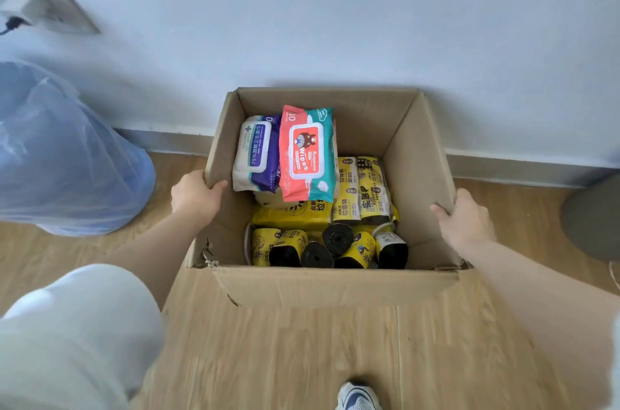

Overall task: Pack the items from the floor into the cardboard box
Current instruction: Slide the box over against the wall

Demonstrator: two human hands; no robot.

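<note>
An open cardboard box (416, 154) stands on the wooden floor against the wall. Inside lie a red and teal wipes pack (307, 154), a white and purple wipes pack (255, 153), yellow bag packs (365, 188) and several black rolls with yellow labels (335, 247). My left hand (194, 196) grips the box's left wall at its rim, thumb inside. My right hand (464, 218) grips the right wall the same way.
A large translucent blue plastic bag (63, 154) sits on the floor to the left. A wall socket with a plug (43, 8) is at upper left. A grey round object (593, 218) stands at the right. My knee (73, 336) and shoe (359, 398) are near the front.
</note>
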